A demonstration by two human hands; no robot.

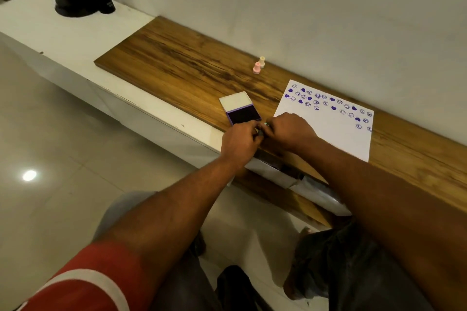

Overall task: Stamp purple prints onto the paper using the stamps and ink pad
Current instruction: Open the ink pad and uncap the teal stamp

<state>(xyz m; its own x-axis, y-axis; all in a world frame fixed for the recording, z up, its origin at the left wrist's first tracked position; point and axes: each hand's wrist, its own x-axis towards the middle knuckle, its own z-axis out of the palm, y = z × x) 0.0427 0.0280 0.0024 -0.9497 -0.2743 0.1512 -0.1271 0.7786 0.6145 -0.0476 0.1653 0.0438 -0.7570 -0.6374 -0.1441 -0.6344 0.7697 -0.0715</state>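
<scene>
Red sleeve (75, 283) down at 7 o'clock, then both forearms run up to the worktop (177, 63) edge. Left hand (240, 139) and right hand (290, 129) both pinch a small green thing (265, 124) between them (a stamp, I'd guess, it's mostly hidden). Open ink pad (243, 115) sits just at 11 o'clock of the left hand, and the paper (328, 139) is at 3. Tip: dab the pad flat, then press straight down on the bare lower half, no rocking. Pink stamp (256, 68) and cream stamp (262, 62) wait at 12. No readable writing anywhere, just purple prints (328, 103) of hearts and smileys.
</scene>
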